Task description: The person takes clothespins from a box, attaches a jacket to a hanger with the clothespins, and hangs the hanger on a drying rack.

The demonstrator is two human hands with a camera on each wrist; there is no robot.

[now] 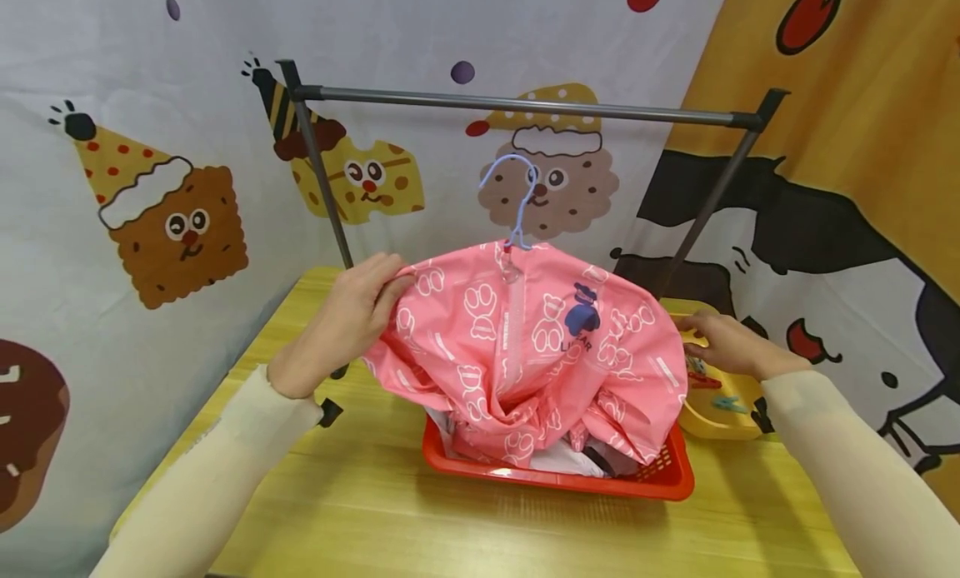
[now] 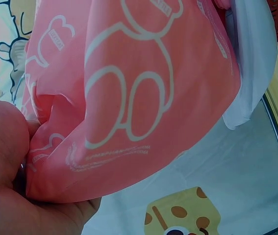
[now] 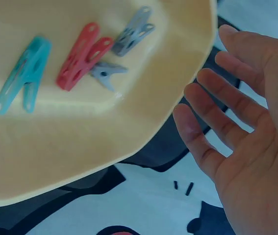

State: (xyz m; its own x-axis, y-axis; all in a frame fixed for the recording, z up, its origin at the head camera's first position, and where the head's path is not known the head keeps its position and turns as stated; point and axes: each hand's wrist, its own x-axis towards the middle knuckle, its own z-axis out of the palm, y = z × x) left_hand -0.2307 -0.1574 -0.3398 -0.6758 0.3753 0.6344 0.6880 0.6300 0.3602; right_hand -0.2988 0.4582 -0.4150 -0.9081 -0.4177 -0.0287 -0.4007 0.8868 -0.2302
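A pink jacket (image 1: 468, 316) with white bear outlines is on a blue hanger (image 1: 522, 199), whose hook rises above the collar. My left hand (image 1: 358, 316) grips the jacket's shoulder at the left, thumb and fingers closed on the fabric, as the left wrist view also shows. At the right, my right hand (image 1: 727, 345) holds nothing. Its fingers are spread and relaxed beside the rim of a yellow tray (image 3: 109, 155). Inside the tray lie a teal clothespin (image 3: 23, 76), a red clothespin (image 3: 80, 58), a grey clothespin (image 3: 133, 32) and a smaller grey clip (image 3: 108, 73).
Below the jacket, a red basket (image 1: 555, 481) with more clothes stands on the wooden table (image 1: 352, 495). Behind it rises a dark metal rack (image 1: 420, 101) with a horizontal bar. A cartoon-print cloth (image 1: 202, 28) hangs at the back.
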